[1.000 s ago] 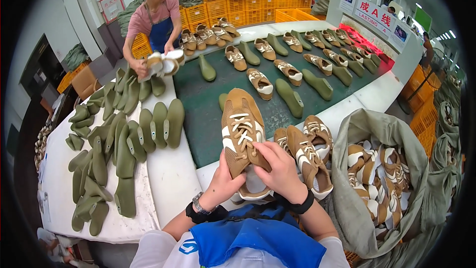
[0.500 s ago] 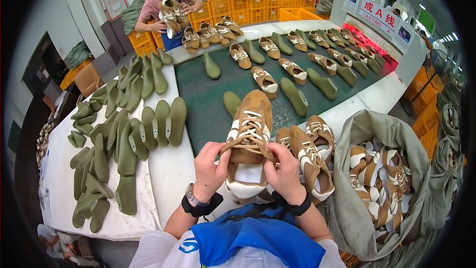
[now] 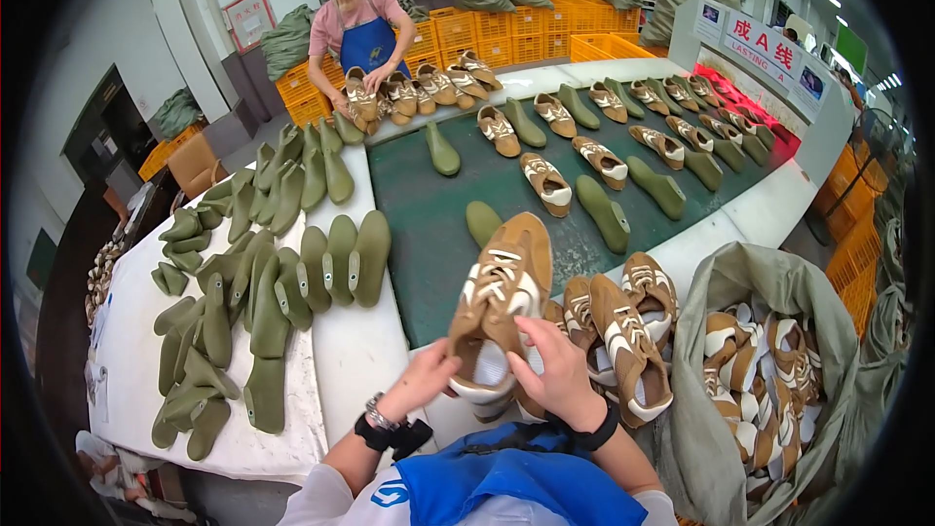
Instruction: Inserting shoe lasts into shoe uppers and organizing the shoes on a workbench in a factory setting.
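Note:
A brown sneaker (image 3: 504, 278) with white stripes and white laces is between my hands, its toe pointing away over the table edge. My left hand (image 3: 421, 382) pinches the left side of its collar near the heel. My right hand (image 3: 557, 370) grips the right side, thumb at the opening and fingers along the upper. The pale insole shows inside. Just right of my right hand, several similar sneakers (image 3: 623, 346) stand on the white ledge. A green shoe last (image 3: 483, 222) lies beyond the held shoe's toe, on the green belt.
Many green lasts (image 3: 268, 312) lie in piles on the white table at left. Sneakers and lasts alternate along the green belt (image 3: 429, 234). A grey sack (image 3: 696, 360) full of sneakers stands at right. Across the belt, a person in a blue apron (image 3: 368, 44) handles sneakers.
My hands have shifted from spreading the shoe's tongue and collar to gripping its sides, and the shoe has turned slightly. The person opposite has lowered the lifted sneakers to the table.

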Demonstrator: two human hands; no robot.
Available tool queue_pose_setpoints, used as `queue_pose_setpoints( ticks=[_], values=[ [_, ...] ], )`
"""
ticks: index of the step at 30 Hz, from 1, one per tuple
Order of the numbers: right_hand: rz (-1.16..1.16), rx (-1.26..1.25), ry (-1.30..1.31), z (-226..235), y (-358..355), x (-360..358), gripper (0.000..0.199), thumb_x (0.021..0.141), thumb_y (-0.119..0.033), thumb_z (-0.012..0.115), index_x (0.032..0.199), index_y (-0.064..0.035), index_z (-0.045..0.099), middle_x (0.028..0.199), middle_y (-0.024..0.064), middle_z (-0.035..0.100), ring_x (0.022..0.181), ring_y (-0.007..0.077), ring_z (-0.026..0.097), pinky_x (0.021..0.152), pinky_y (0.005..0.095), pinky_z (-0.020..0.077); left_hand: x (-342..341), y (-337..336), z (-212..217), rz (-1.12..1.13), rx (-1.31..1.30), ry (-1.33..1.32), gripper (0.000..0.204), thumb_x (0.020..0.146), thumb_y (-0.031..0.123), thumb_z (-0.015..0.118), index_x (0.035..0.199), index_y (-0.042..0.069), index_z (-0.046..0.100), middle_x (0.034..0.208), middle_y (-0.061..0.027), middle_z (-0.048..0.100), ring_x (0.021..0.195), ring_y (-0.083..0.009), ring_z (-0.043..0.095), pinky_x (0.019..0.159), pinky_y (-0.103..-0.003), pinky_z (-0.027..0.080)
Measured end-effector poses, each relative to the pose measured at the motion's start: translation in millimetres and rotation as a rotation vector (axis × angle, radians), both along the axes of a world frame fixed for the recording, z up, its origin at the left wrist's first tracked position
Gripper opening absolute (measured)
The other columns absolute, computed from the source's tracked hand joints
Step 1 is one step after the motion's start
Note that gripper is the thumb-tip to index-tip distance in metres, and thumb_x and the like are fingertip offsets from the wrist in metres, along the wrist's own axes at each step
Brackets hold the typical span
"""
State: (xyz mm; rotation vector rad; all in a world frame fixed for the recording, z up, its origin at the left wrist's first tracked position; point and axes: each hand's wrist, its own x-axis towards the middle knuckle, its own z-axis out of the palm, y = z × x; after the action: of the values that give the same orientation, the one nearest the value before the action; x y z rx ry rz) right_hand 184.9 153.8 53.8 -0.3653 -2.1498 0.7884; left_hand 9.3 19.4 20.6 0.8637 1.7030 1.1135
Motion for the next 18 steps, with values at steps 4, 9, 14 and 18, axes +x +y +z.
queue_pose_setpoints(
  ticks=[4, 9, 14, 18],
  values=[
    [-0.038, -0.039, -0.045, -3, 8, 17, 0.038, 0.075, -0.007, 0.065, 0.111, -0.0041, 0.056, 0.096, 0.0131, 0.061, 0.082, 0.0283, 0.062, 0.070, 0.0343, 0.0506, -77, 3, -29, 0.269, 0.006, 0.140, 0.023, 0.087, 0.014, 0.047, 0.100, -0.004, 0.051, 0.081, -0.0118, 0.061, 0.063, -0.0189, 0.063, 0.052, -0.029, 0.055],
    [-0.114, -0.135, -0.161, -5, 8, 53, 0.027, 0.075, -0.004, 0.064, 0.101, -0.0027, 0.060, 0.086, 0.0119, 0.062, 0.072, 0.0244, 0.063, 0.062, 0.0306, 0.0498, -162, 30, -111, 0.384, -0.156, 0.156, 0.027, 0.084, 0.011, 0.044, 0.100, -0.010, 0.049, 0.082, -0.0198, 0.062, 0.058, -0.0270, 0.066, 0.047, -0.032, 0.056],
    [-0.230, -0.177, -0.233, -18, 2, 70, 0.022, 0.075, 0.000, 0.062, 0.098, 0.0003, 0.060, 0.076, 0.0118, 0.060, 0.066, 0.0226, 0.062, 0.060, 0.0292, 0.0491, -192, 106, -163, 0.461, -0.278, 0.218, 0.030, 0.083, 0.012, 0.046, 0.100, -0.012, 0.053, 0.088, -0.0235, 0.063, 0.061, -0.0310, 0.066, 0.047, -0.035, 0.057],
    [-0.303, -0.169, -0.252, -15, 3, 65, 0.023, 0.075, 0.000, 0.062, 0.098, 0.0001, 0.060, 0.076, 0.0113, 0.061, 0.066, 0.0222, 0.062, 0.059, 0.0293, 0.0495, -222, 160, -196, 0.562, -0.141, 0.294, 0.040, 0.084, 0.018, 0.051, 0.117, -0.003, 0.047, 0.087, -0.0202, 0.065, 0.060, -0.0269, 0.066, 0.053, -0.034, 0.055]
  ],
)
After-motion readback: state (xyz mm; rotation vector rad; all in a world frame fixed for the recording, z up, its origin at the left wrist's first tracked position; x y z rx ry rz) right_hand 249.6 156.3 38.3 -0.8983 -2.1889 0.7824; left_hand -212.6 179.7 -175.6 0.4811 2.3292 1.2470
